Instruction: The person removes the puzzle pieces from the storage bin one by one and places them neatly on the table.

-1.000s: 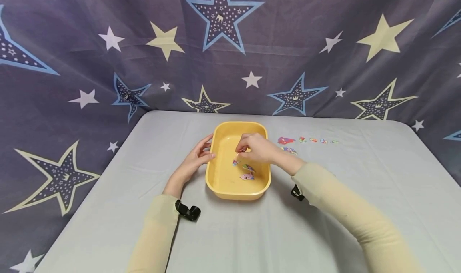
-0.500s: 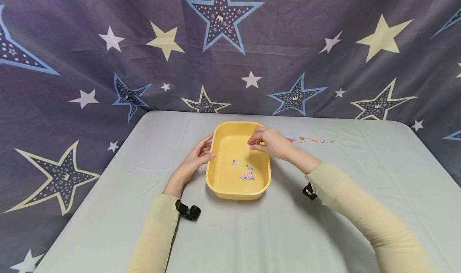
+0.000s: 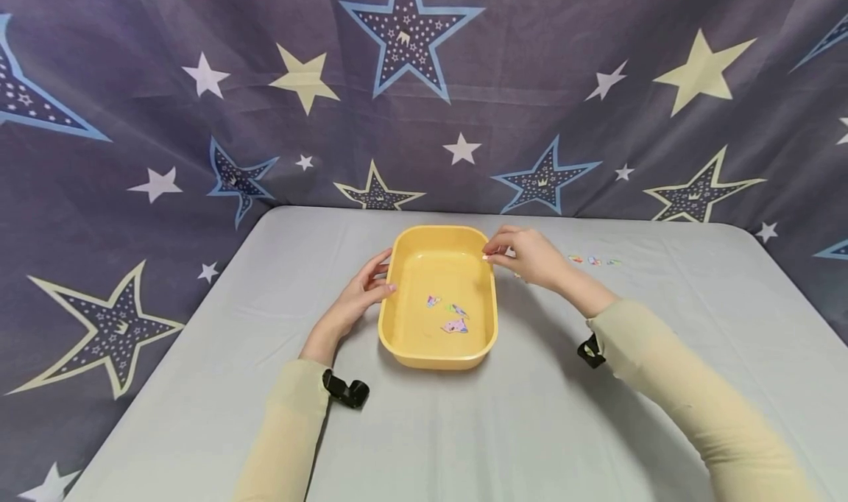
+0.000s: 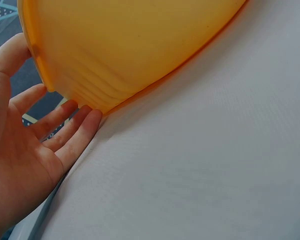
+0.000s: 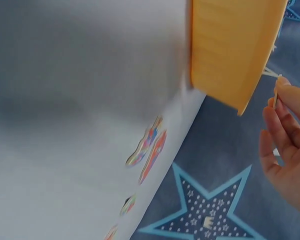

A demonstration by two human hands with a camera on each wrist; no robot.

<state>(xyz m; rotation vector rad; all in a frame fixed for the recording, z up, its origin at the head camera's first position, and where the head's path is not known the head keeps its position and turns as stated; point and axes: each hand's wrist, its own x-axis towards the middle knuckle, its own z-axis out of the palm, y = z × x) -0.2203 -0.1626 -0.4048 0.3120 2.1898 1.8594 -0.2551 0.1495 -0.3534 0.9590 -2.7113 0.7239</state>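
Note:
A yellow plastic tub [image 3: 439, 362] stands on the table with several small, flat, brightly printed pieces inside, among them a pink one [image 3: 455, 326]. My left hand [image 3: 356, 297] holds the tub's left side, thumb over the rim and fingers against the outer wall [image 4: 90, 75]. Just above the tub's right rim, my right hand [image 3: 530, 257] pinches a small flat piece [image 5: 275, 97] between thumb and fingertips. It shows nearly edge-on in the right wrist view, so its print is hidden.
More flat pieces lie on the table right of the tub; a red one [image 5: 153, 156] and a multicoloured one [image 5: 144, 142] are side by side. Others, such as an orange one [image 3: 575, 258], form a row. A dark star-patterned cloth [image 3: 424, 134] hangs behind the table.
My right hand has risen from inside the tub and moved right to its right rim, carrying the pinched piece. My left hand has stayed on the tub.

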